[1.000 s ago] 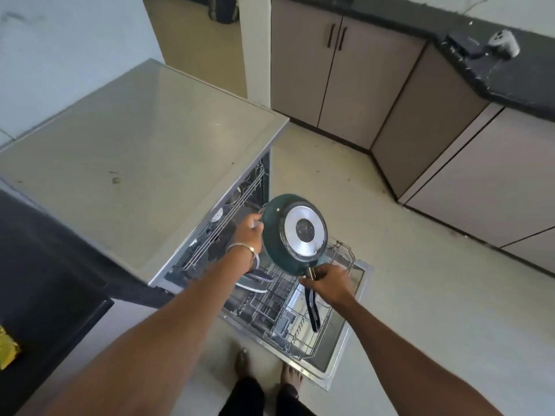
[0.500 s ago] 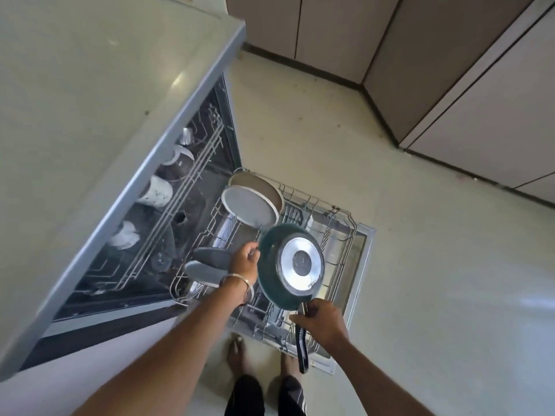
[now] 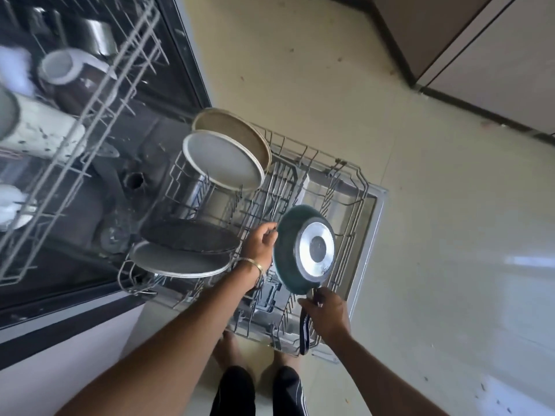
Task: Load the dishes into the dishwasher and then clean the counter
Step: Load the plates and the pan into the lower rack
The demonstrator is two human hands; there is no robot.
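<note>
Over pulled-out lower rack [image 3: 345,175]: green pan [image 3: 303,250] held on edge, base outward, lower and closer to tines than a second ago. Right hand [image 3: 327,318] grip clenched round pan handle [image 3: 304,331]; left hand [image 3: 261,244] grip pinching rim. Plates [image 3: 223,159] already racked behind. Placement judged imminent; tabletop wipe not yet begun.

Standing on edge at the far end of the lower rack [image 3: 345,175]: two pale plates [image 3: 223,159], blocking that end. Crowding the near left: a dark plate [image 3: 189,235] and a grey plate [image 3: 177,262]. Lying open between the two pairs and rightward: bare wire tines only. Filling part of that gap: a teal pan [image 3: 288,250], gripped by both hands. Overhanging at left: the upper rack [image 3: 90,121] with mugs [image 3: 72,73].
</note>
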